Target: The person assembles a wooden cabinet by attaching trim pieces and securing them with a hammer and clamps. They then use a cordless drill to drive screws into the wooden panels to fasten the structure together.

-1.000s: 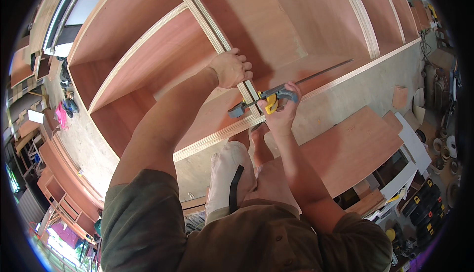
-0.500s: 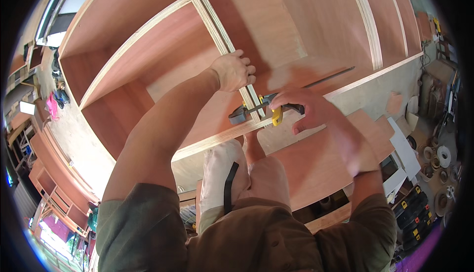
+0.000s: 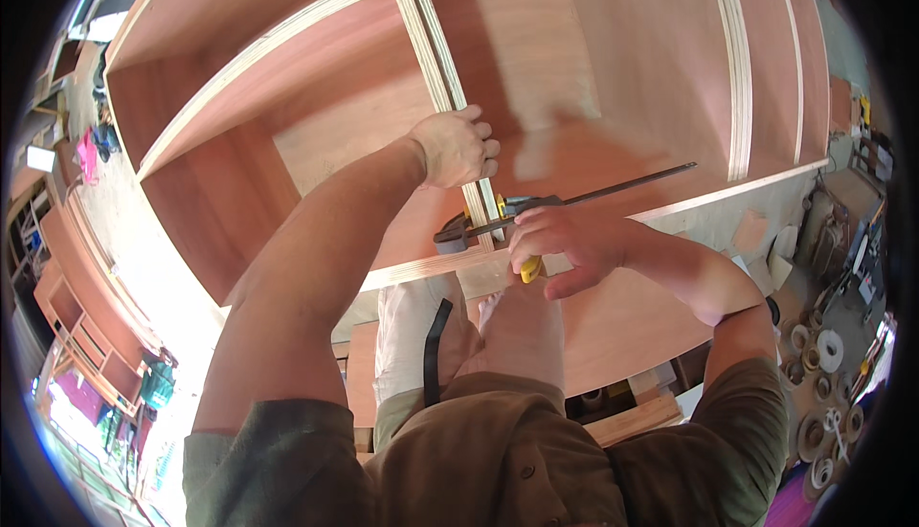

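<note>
Workshop floor scattered with clutter off to the right, and a big plywood cabinet [image 3: 316, 115] fills most of the view. Its pale upright divider [image 3: 436, 58] runs down the middle, and the left hand [image 3: 458, 147] is wrapped closed around that edge. Just below it sits the bar clamp [image 3: 565, 203], its steel bar angling up right. The right hand [image 3: 567, 246] is closed around the clamp's yellow handle [image 3: 529, 269].

Reddish-brown plywood cabinet [image 3: 316, 96], pale striped edges; yellow-handled clamp [image 3: 529, 267]; olive shirt [image 3: 498, 460].
</note>
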Available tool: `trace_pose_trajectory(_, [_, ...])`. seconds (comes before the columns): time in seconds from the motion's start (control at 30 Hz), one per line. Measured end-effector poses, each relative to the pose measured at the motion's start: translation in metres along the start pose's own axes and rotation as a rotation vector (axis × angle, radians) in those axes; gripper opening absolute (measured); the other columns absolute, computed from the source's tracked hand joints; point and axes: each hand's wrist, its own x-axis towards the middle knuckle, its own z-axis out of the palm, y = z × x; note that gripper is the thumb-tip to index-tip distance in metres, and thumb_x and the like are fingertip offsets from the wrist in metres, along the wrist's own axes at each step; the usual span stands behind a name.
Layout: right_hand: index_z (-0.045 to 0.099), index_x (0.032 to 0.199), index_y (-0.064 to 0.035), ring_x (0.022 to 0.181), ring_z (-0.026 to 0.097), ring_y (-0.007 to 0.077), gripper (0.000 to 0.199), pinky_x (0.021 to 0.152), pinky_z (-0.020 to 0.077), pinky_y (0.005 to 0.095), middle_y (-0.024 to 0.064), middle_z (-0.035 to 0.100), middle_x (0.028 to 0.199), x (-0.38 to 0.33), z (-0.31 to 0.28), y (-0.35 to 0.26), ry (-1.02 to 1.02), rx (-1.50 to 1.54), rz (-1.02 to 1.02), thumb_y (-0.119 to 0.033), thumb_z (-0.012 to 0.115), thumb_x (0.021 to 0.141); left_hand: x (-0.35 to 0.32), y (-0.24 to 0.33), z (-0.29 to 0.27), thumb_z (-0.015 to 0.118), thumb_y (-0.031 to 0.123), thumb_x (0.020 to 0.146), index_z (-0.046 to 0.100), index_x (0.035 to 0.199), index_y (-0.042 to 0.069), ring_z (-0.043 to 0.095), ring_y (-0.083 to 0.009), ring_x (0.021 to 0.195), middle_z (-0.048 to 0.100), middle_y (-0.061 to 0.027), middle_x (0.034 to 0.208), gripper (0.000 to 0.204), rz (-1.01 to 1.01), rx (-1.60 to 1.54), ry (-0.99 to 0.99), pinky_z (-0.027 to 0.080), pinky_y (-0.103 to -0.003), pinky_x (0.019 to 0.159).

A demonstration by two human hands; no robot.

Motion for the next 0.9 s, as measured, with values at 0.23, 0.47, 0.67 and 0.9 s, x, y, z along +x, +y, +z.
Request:
trace_pose_trajectory(0.23, [0.065, 0.103, -0.0063, 0.099, 0.059, 0.0327, 0.059, 0.096, 0.0402, 0.0462, 0.0094, 0.066, 0.099, 0.002, -0.008, -0.002, 0.000, -0.107, -0.103, -0.059, 0.067, 0.078, 0.001, -0.001, -0.008, 0.062, 0.022, 0.080, 0.065, 0.087, 0.022, 0.058, -0.0132, 0.097, 0.060, 0.0080, 0.092, 0.007, -0.034, -0.064, -0.084, 0.040, -0.034, 0.090])
trace_pose_trajectory(0.47, [0.064, 0.097, -0.0044, 0.094, 0.060, 0.0358, 0.045, 0.089, 0.0468, 0.0441, 0.0118, 0.066, 0.097, 0.010, 0.012, -0.002, 0.147, -0.045, -0.185, -0.041, 0.071, 0.073, 0.003, 0.005, -0.016, 0.061, 0.024, 0.082, 0.065, 0.087, 0.023, 0.058, -0.0131, 0.098, 0.060, 0.0085, 0.093, 0.006, -0.063, -0.057, -0.148, 0.040, -0.034, 0.090])
trace_pose_trajectory(0.67, [0.062, 0.088, -0.0051, 0.080, 0.059, 0.0331, 0.041, 0.075, 0.0480, 0.0430, 0.0112, 0.064, 0.088, 0.008, 0.005, 0.008, 0.109, -0.031, -0.241, -0.045, 0.068, 0.079, 0.002, 0.004, -0.014, 0.060, 0.024, 0.084, 0.065, 0.087, 0.022, 0.058, -0.0132, 0.099, 0.060, 0.0078, 0.093, 0.007, -0.057, -0.078, -0.108, 0.040, -0.034, 0.092])
trace_pose_trajectory(0.9, [0.052, 0.071, -0.0098, 0.059, 0.051, 0.0282, 0.038, 0.062, 0.0415, 0.0388, 0.0051, 0.052, 0.064, 0.008, 0.010, 0.015, 0.185, 0.029, -0.310, -0.043, 0.068, 0.082, 0.003, 0.004, -0.011, 0.059, 0.023, 0.084, 0.065, 0.087, 0.022, 0.058, -0.0138, 0.098, 0.060, 0.0072, 0.092, 0.007, -0.048, -0.079, -0.099, 0.040, -0.035, 0.092])
